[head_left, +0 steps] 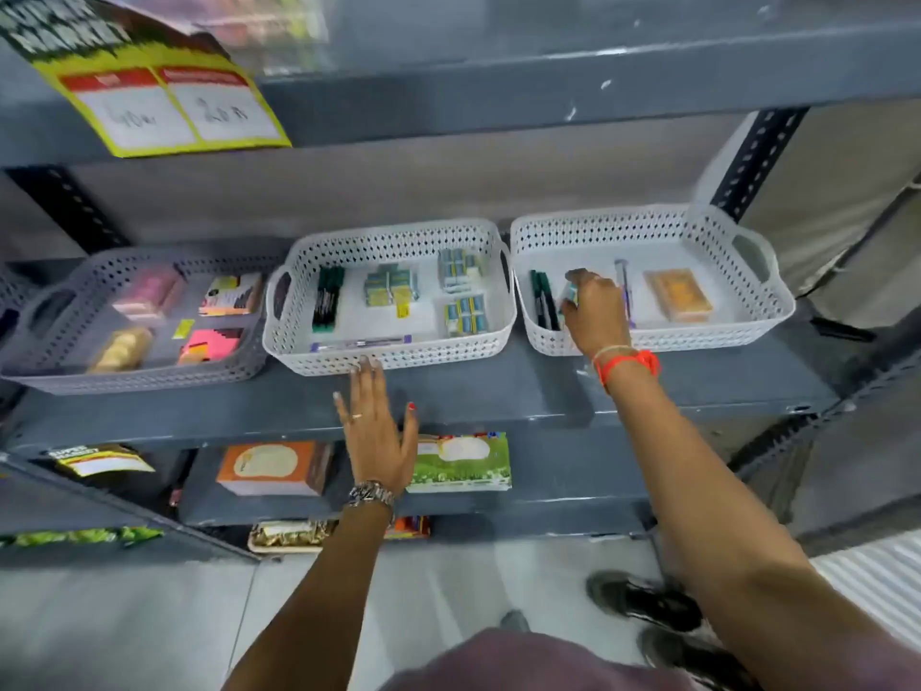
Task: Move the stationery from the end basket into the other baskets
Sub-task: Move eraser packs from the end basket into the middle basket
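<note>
Three white perforated baskets stand in a row on a grey shelf. The right end basket (737, 311) holds dark markers (540, 299), a pen (623, 279) and an orange packet (678, 295). My right hand (593, 311) reaches into it and is closed on a small teal and white box (569, 295). The middle basket (388, 354) holds black markers (326, 299), several teal and yellow boxes (391, 287) and a pen (359, 343). My left hand (376, 431) lies flat with fingers spread, fingertips at the middle basket's front rim. The left basket (124, 379) holds pink, orange and yellow packs.
A yellow price sign (164, 97) hangs from the upper shelf edge. On the shelf below lie an orange box (271, 466) and a green box (463, 463). A perforated black upright (757, 157) stands at the right. My shoes (643, 598) are on the grey floor.
</note>
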The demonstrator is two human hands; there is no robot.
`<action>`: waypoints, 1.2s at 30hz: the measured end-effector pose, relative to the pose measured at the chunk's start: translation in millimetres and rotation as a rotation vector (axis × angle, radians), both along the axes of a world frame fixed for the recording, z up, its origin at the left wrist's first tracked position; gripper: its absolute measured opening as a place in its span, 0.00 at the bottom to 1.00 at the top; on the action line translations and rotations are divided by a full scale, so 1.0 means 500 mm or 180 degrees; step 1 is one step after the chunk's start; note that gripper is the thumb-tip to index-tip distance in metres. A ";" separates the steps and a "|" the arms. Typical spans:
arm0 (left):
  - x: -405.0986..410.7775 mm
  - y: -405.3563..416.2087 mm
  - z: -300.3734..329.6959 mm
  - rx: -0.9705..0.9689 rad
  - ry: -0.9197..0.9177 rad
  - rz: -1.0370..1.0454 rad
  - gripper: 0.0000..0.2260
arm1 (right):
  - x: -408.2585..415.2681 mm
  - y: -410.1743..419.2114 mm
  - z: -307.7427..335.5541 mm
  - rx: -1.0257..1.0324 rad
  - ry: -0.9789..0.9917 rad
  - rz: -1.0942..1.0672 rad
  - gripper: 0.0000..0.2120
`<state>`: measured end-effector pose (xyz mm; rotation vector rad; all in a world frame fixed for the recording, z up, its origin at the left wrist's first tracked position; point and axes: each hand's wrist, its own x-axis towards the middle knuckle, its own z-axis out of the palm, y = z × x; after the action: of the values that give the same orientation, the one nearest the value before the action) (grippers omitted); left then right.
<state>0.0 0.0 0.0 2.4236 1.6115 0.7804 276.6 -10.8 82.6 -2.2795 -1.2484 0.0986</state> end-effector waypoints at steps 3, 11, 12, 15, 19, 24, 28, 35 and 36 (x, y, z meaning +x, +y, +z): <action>0.007 0.007 -0.009 -0.0243 0.0054 0.0333 0.31 | 0.025 0.038 -0.011 -0.0412 0.0152 -0.0118 0.14; -0.001 0.027 -0.039 -0.0330 0.0381 0.0417 0.29 | 0.031 0.110 -0.031 -0.0994 0.0398 -0.0295 0.16; -0.002 0.027 -0.040 -0.0350 0.0386 0.0417 0.29 | 0.030 0.113 -0.034 -0.1018 0.0396 -0.0336 0.16; -0.002 0.025 -0.036 -0.0414 0.0439 0.0410 0.30 | 0.030 0.111 -0.034 -0.0948 0.0521 -0.0397 0.16; -0.023 0.026 -0.035 -0.0436 0.0522 0.0309 0.30 | 0.028 0.103 -0.019 -0.0711 0.0703 -0.0514 0.11; -0.086 0.052 -0.029 -0.0426 0.0434 0.0356 0.28 | -0.004 0.121 0.036 -0.0071 0.0764 -0.0758 0.11; -0.144 0.079 -0.023 -0.0472 0.0534 0.0352 0.29 | -0.083 0.156 0.091 0.0317 0.0955 -0.0535 0.09; -0.240 0.125 -0.017 -0.0536 0.0570 0.0376 0.27 | -0.277 0.243 0.090 0.0079 0.1685 0.0000 0.07; -0.252 0.132 -0.016 -0.0520 0.0544 0.0379 0.27 | -0.303 0.260 0.076 0.0035 0.1885 0.0020 0.09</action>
<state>-126.2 66.1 -8.0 2.3518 1.8171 0.4461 125.2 119.3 120.6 -2.0141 -0.9314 0.7094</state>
